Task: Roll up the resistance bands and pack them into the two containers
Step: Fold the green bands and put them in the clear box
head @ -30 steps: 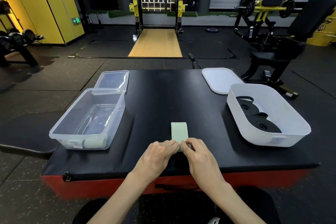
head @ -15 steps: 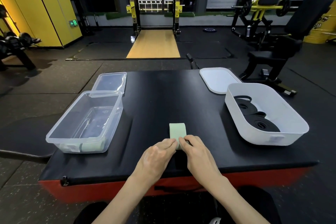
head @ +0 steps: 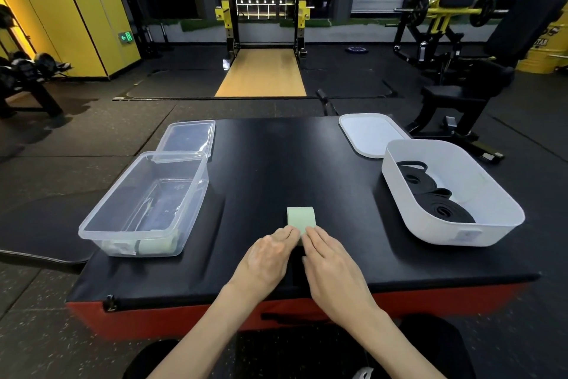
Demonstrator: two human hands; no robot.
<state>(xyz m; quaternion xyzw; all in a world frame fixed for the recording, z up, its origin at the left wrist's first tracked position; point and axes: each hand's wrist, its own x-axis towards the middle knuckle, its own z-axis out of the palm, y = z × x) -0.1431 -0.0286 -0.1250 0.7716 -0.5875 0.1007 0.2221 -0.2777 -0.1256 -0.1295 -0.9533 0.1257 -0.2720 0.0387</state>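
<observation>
Left hand (head: pixel 264 258) and right hand (head: pixel 333 266) — fingers extended, tips pressing — bear on the near end of the green band (head: pixel 301 217). Clear container (head: pixel 135 240) lies left of them, white container (head: pixel 445 235) right.

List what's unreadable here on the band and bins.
Head view only.
1. Green band near end: covered by left hand and right hand; roll size unknown.
2. Clear container front corner: plastic blurs contents.
3. Black bands in white container: overlapping, count unclear.
</observation>
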